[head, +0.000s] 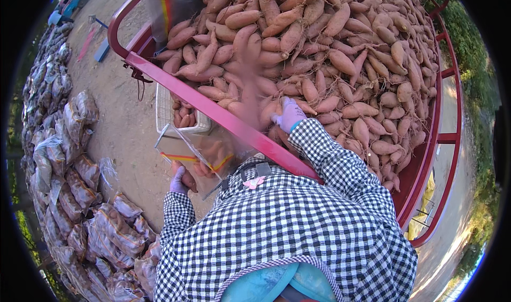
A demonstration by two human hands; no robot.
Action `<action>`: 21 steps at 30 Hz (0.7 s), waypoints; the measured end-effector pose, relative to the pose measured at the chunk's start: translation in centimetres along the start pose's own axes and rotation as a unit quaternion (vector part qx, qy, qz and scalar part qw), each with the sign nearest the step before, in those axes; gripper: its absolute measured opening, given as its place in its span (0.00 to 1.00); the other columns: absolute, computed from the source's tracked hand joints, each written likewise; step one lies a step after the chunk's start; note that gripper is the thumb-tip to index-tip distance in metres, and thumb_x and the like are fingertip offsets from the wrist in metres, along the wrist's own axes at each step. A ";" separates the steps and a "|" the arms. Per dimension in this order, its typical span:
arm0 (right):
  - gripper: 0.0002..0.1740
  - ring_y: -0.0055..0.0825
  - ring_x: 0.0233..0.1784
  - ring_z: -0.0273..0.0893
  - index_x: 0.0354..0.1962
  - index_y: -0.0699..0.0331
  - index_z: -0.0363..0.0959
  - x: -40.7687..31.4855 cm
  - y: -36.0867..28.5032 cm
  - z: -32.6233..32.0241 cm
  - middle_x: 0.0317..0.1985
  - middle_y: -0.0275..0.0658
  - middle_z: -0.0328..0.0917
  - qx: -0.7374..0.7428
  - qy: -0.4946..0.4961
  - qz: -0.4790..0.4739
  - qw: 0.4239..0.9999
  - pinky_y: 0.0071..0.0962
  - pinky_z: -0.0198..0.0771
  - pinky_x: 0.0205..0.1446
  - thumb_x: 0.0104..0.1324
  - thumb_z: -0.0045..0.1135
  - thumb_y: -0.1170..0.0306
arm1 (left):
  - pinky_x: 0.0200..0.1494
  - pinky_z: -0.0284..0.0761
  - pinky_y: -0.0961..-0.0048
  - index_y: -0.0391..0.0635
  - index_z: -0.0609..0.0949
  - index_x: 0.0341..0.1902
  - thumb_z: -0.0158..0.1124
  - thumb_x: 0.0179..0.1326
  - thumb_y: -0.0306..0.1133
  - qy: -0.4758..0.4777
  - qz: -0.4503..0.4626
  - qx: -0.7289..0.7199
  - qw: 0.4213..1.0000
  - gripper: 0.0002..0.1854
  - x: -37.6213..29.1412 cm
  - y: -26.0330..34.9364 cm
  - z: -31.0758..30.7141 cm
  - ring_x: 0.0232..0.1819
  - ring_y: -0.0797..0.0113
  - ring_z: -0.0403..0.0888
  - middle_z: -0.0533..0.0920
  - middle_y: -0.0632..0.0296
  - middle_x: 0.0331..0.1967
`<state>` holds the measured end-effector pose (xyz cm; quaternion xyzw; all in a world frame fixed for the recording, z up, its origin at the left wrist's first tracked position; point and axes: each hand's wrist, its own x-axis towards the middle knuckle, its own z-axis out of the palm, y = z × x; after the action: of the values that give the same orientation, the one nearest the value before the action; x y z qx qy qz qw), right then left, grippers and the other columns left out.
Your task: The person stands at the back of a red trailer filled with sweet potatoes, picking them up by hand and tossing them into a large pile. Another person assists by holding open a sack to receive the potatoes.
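Note:
A large heap of sweet potatoes (pixel 343 62) fills the red metal cart bed before me. My right hand (pixel 290 114), in a light purple glove, reaches over the red rail (pixel 223 116) onto the near part of the heap; its fingertips are at a sweet potato, and whether they grip it cannot be told. My left hand (pixel 179 181), gloved too, holds a sweet potato (pixel 189 180) outside the rail. Beside it a clear plastic bag (pixel 199 144) with a red and yellow band hangs open on a metal frame (pixel 161 136), with several sweet potatoes inside.
A white plastic crate (pixel 162 106) holding small sweet potatoes stands on the ground beyond the bag. Filled bags (pixel 115 230) lie piled at the left. A blue object (pixel 102 49) lies on the dirt ground. More clear bags (pixel 153 14) hang at the cart's corner.

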<state>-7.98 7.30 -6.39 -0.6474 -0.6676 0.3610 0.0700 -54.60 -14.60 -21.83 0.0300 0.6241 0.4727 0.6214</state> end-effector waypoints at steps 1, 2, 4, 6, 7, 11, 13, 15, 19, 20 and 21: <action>0.35 0.54 0.60 0.72 0.61 0.69 0.63 0.1 0.0 -0.4 0.57 0.58 0.72 0.036 -0.005 0.008 0.999 0.42 0.66 0.65 0.62 0.59 0.57 | 0.60 0.71 0.54 0.45 0.65 0.70 0.72 0.56 0.48 0.011 -0.057 0.010 0.998 0.42 0.2 -0.6 0.9 0.62 0.56 0.72 0.71 0.54 0.65; 0.28 0.48 0.54 0.77 0.55 0.72 0.65 -0.6 0.1 -0.5 0.48 0.55 0.78 0.079 0.038 0.031 0.996 0.38 0.68 0.62 0.61 0.58 0.65 | 0.59 0.71 0.53 0.44 0.67 0.69 0.72 0.56 0.47 0.069 -0.057 0.056 0.994 0.41 0.3 -1.1 1.9 0.63 0.55 0.72 0.72 0.52 0.65; 0.27 0.41 0.51 0.77 0.55 0.73 0.65 -1.4 2.0 -0.7 0.47 0.52 0.79 0.356 0.025 0.023 0.934 0.33 0.69 0.59 0.60 0.58 0.68 | 0.57 0.73 0.56 0.41 0.69 0.67 0.71 0.58 0.43 0.206 -0.051 0.234 0.949 0.37 -0.7 0.9 6.6 0.63 0.53 0.73 0.74 0.46 0.63; 0.25 0.28 0.45 0.76 0.54 0.74 0.65 -1.9 3.9 -1.9 0.45 0.47 0.79 0.571 -0.025 0.039 0.820 0.26 0.69 0.55 0.60 0.55 0.75 | 0.52 0.75 0.68 0.36 0.73 0.60 0.68 0.62 0.38 0.199 0.160 0.277 0.926 0.27 2.4 0.4 6.3 0.52 0.62 0.79 0.80 0.50 0.52; 0.24 0.31 0.44 0.75 0.54 0.74 0.65 -3.3 2.9 -3.1 0.42 0.44 0.79 0.643 -0.001 0.056 0.764 0.27 0.69 0.55 0.59 0.53 0.77 | 0.49 0.76 0.73 0.35 0.75 0.57 0.66 0.64 0.36 0.156 0.252 0.273 0.915 0.23 1.0 3.2 9.4 0.47 0.66 0.80 0.81 0.54 0.48; 0.17 0.32 0.43 0.76 0.50 0.70 0.69 -3.8 3.9 -4.7 0.39 0.41 0.77 0.723 0.002 -0.041 0.689 0.29 0.72 0.52 0.69 0.53 0.67 | 0.49 0.74 0.78 0.35 0.77 0.54 0.61 0.68 0.31 -0.142 0.438 0.224 0.859 0.15 -10.4 12.9 25.6 0.43 0.77 0.78 0.81 0.62 0.43; 0.18 0.31 0.43 0.76 0.49 0.69 0.70 -3.7 2.6 -5.8 0.38 0.40 0.77 0.750 0.009 -0.091 0.655 0.29 0.74 0.51 0.72 0.51 0.62 | 0.53 0.75 0.75 0.34 0.76 0.56 0.64 0.66 0.32 -0.263 0.401 0.303 0.823 0.19 -14.8 15.2 32.9 0.48 0.75 0.78 0.81 0.60 0.47; 0.19 0.30 0.42 0.76 0.47 0.68 0.72 -3.3 0.4 -6.4 0.38 0.40 0.77 0.777 0.015 -0.148 0.612 0.29 0.74 0.50 0.75 0.48 0.57 | 0.58 0.74 0.73 0.33 0.71 0.62 0.68 0.64 0.35 -0.330 0.429 0.456 0.706 0.27 -14.7 15.2 38.7 0.53 0.70 0.77 0.79 0.57 0.52; 0.18 0.25 0.47 0.75 0.46 0.67 0.75 -3.3 -3.8 -9.6 0.43 0.36 0.79 0.542 0.156 -0.203 0.801 0.31 0.72 0.57 0.78 0.42 0.61 | 0.60 0.73 0.67 0.34 0.62 0.68 0.72 0.58 0.40 -0.392 0.316 0.479 0.719 0.40 -11.9 10.9 46.4 0.57 0.63 0.77 0.77 0.52 0.58; 0.14 0.29 0.48 0.77 0.46 0.65 0.77 -1.6 -2.7 -8.8 0.44 0.40 0.81 0.489 0.188 -0.230 0.820 0.29 0.73 0.54 0.74 0.50 0.65 | 0.59 0.74 0.67 0.33 0.66 0.65 0.73 0.56 0.44 -0.482 0.251 0.394 0.741 0.40 -11.8 10.8 46.9 0.56 0.63 0.77 0.78 0.51 0.55; 0.13 0.30 0.48 0.77 0.45 0.65 0.78 -0.7 -1.9 -8.9 0.41 0.39 0.81 0.350 0.283 -0.238 0.861 0.32 0.71 0.57 0.72 0.52 0.65 | 0.58 0.74 0.67 0.32 0.68 0.64 0.73 0.56 0.44 -0.426 0.245 0.487 0.721 0.39 -11.8 11.2 47.4 0.55 0.63 0.78 0.79 0.51 0.54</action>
<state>-4.48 10.35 1.42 -0.4757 -0.5830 0.3444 0.5614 -19.96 10.40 4.41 0.6793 0.4082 0.1766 0.5838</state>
